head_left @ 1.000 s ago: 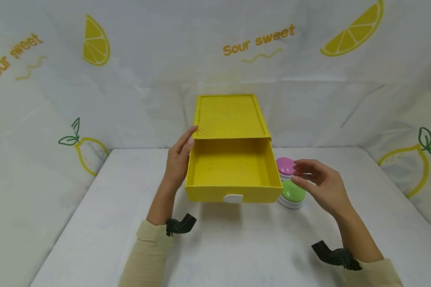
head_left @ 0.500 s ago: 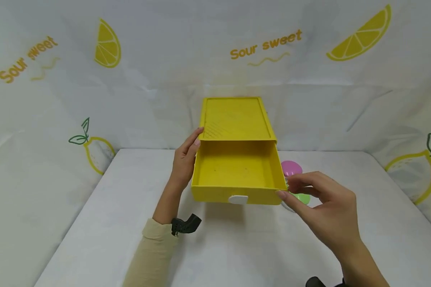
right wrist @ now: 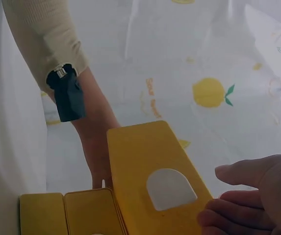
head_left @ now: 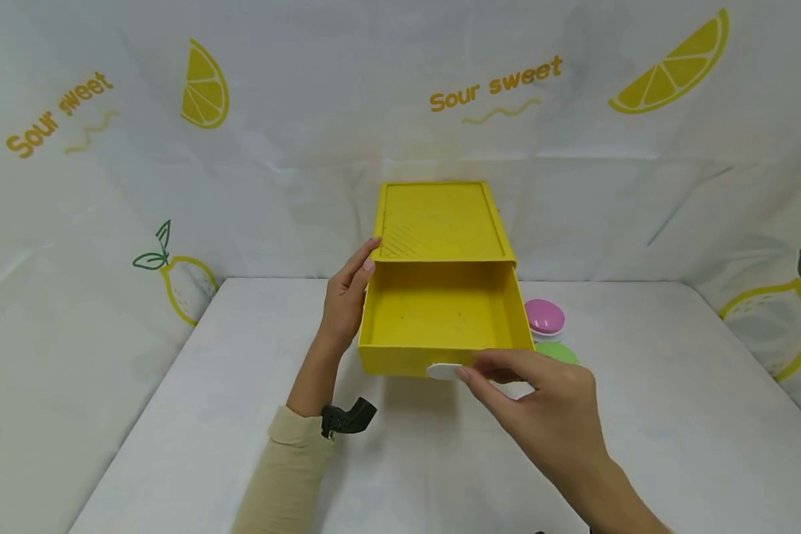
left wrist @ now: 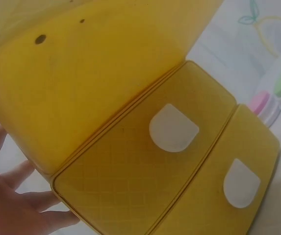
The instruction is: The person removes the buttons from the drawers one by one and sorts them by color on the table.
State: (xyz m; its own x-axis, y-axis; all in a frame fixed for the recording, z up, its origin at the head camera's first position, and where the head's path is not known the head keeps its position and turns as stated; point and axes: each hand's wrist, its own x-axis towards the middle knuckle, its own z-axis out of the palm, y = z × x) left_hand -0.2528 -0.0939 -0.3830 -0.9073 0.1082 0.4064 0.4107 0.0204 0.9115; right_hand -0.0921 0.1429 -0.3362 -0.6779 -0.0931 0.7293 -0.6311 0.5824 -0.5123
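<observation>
A yellow drawer cabinet [head_left: 440,222] stands with its top drawer [head_left: 440,319] pulled out; nothing lies inside the part of that drawer I can see. My left hand [head_left: 345,300] rests against the cabinet's left side, and its fingers are extended along that side in the left wrist view. The right hand [head_left: 547,404] is at the drawer's front, thumb at the right end of the white handle [head_left: 443,371]. In the right wrist view, thumb and fingers are parted beside the handle [right wrist: 171,190], with the fingers by the drawer front's edge.
A pink-topped push light [head_left: 544,317] and a green-topped one [head_left: 557,352] stand right of the cabinet, the green one partly hidden by my right hand. Two lower drawers [left wrist: 125,152] sit pushed in. A lemon-printed white sheet [head_left: 294,148] hangs behind the white table [head_left: 654,371].
My right hand has moved from beside the two push lights leftward, past the drawer's right front corner, to the white handle. The left hand stays at the cabinet's side; the view has shifted slightly.
</observation>
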